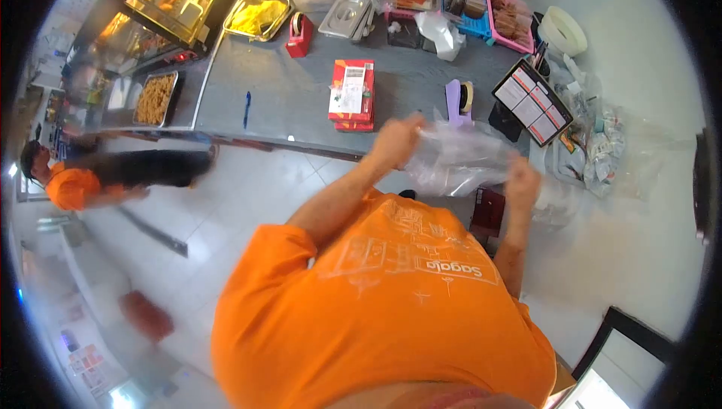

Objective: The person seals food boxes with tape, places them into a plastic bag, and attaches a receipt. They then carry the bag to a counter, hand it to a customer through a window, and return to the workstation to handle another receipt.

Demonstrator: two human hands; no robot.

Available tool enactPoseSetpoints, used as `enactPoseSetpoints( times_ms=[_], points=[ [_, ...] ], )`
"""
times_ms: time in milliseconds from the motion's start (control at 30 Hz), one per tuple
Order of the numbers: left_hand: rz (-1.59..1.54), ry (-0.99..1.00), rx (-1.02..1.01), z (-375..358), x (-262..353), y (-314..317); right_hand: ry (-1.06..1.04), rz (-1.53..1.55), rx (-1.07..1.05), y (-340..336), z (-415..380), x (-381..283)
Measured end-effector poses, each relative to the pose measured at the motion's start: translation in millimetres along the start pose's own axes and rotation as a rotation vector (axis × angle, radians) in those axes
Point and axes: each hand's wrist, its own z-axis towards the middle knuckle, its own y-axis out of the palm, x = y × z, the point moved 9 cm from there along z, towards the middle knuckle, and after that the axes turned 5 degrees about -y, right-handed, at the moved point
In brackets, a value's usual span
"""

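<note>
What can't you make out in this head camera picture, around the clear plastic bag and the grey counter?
- Left hand and right hand on the clear plastic bag: motion blur hides the finger grip.
- Bag contents: crumpled, glaring film hides whether anything is inside.
- Print on the red cardboard boxes: too small.
- Black-framed menu card: text too small.
- Co-worker in orange: blurred at the lens edge.

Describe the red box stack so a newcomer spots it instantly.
Start at the long grey counter. Mid-counter, between the blue pen and the purple tape dispenser, lies the red box stack. It is the only flat red pile with a white label on top; the red dispenser behind stands upright.
</note>
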Motion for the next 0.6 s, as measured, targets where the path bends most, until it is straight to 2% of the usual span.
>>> enactPoseSetpoints(
  times_ms=[33,100,133,200,233,300,367,400,433,467,500,533,567,600],
  points=[
    [-0.003,-0.013,0.003,-4.9,-4.9,-13.6,-0.004,0.000,-0.013,-11.2,0.6,13.1],
    [-0.100,-0.223,0.022,-0.6,-32.1,-45.2,0.368,-0.009,-0.253,-5.1,-6.2,58.4],
    [-0.095,-0.218,0.033,3.7,-28.0,-56.8,0.356,-0.005,-0.248,-7.2,-3.6,50.5],
    [-0.102,-0.304,0.032,-7.1,-31.9,-77.5,0.004,-0.091,-0.274,1.5,3.2,-6.8],
    [-0.109,-0.218,0.054,-7.4,-30.9,-79.3,-0.034,-0.070,-0.297,8.2,8.2,-30.4],
    [0.021,-0.090,0.142,-8.5,12.0,-95.9,-0.409,-0.041,-0.078,4.1,17.0,-109.7],
    [0.079,-0.156,-0.007,-11.2,50.7,-87.8,-0.401,0.071,-0.135,46.8,13.7,-148.5],
    [0.087,-0.174,0.014,-20.3,58.1,-89.9,-0.352,0.146,-0.180,65.0,11.9,-152.7],
    [0.131,-0.191,0.000,-27.9,63.0,-88.6,-0.154,0.097,-0.343,95.1,10.2,-132.1],
    [0.174,-0.206,-0.013,-31.2,63.2,-90.2,-0.178,0.105,-0.350,105.0,12.1,-128.9],
    [0.180,-0.215,0.012,-39.2,45.3,-93.0,-0.213,0.212,-0.164,95.4,19.9,-125.1],
    [0.273,-0.175,0.132,-57.5,13.9,-98.9,-0.243,0.325,0.020,83.2,23.6,-125.9],
    [0.367,-0.130,0.247,-80.2,-17.9,-103.2,-0.119,0.481,0.030,78.4,22.8,-132.6],
    [0.223,-0.223,0.223,-108.9,-67.6,-92.6,-0.136,0.493,0.028,85.0,17.4,-141.9]
  ],
)
